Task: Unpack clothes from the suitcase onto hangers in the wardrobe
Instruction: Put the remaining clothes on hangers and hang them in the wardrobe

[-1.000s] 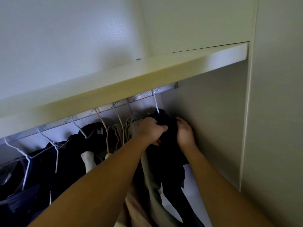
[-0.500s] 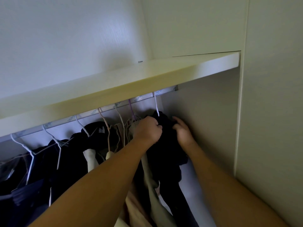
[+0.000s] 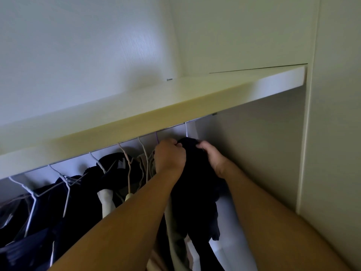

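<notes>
Clothes are the business here, and the one you are handling is a soft black fabric garment [image 3: 195, 173] at the right end of the wardrobe rail, draped from a thin white wire hanger [image 3: 186, 130] whose neck rises behind it. Since a second ago your hands have climbed from its shoulders to its very top: your left hand [image 3: 169, 156] now curls over the left of the crest and your right hand [image 3: 210, 153] pinches the cloth on the right, both closed on it. That suggests you are settling the collar over the hanger, so this piece looks nearly hung. It falls limp and matte, in loose folds. To its left hang more dark garments [image 3: 109, 171] and a beige one [image 3: 106, 200] on similar wire hangers, under a smooth cream laminate shelf [image 3: 175, 106]. No suitcase is in view.
</notes>
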`<state>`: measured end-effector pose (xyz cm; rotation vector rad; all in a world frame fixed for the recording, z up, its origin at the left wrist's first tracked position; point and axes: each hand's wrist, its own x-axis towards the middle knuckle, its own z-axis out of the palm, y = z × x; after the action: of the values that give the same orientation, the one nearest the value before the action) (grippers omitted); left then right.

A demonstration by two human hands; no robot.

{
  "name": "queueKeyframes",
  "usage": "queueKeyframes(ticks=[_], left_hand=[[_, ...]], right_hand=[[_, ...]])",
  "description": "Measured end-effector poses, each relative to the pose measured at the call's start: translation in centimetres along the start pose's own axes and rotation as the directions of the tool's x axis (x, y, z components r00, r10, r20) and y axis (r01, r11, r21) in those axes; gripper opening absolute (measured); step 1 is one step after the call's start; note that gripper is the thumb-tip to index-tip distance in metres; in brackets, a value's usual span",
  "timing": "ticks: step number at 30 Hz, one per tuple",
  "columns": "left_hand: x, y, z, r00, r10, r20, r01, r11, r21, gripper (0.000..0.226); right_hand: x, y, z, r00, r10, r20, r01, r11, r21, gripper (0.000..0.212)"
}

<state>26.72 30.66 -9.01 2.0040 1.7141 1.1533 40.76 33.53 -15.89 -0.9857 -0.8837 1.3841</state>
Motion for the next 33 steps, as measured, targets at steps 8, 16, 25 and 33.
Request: queueKeyframes(ticks=[8, 16, 25, 33], left_hand=[[1.3, -0.8, -0.1, 1.000, -0.031, 0.002, 0.031, 0.999, -0.012, 0.021], [2.0, -1.2, 0.2, 1.000, -0.006, 0.001, 0.006, 0.997, 0.072, 0.022], [2.4, -0.4, 1.2, 1.000, 0.006, 0.022, -0.008, 0.995, 0.097, 0.023], [3.5, -0.7, 2.3, 0.968, 0.139, 0.206, -0.166, 0.979, 0.120, 0.030]], right_hand=[[1.1, -0.1, 0.0, 0.998, 0.003, 0.057, 0.005, 0.988, -0.152, 0.028], [1.8, 0.8, 0.1, 0.999, 0.003, 0.049, -0.002, 1.000, -0.013, 0.023], [0.4, 2.8, -0.4, 0.910, -0.392, -0.132, 0.352, 0.902, -0.252, 0.022], [-1.0, 3.1, -0.9, 0.888, -0.459, -0.025, 0.443, 0.870, -0.219, 0.043]])
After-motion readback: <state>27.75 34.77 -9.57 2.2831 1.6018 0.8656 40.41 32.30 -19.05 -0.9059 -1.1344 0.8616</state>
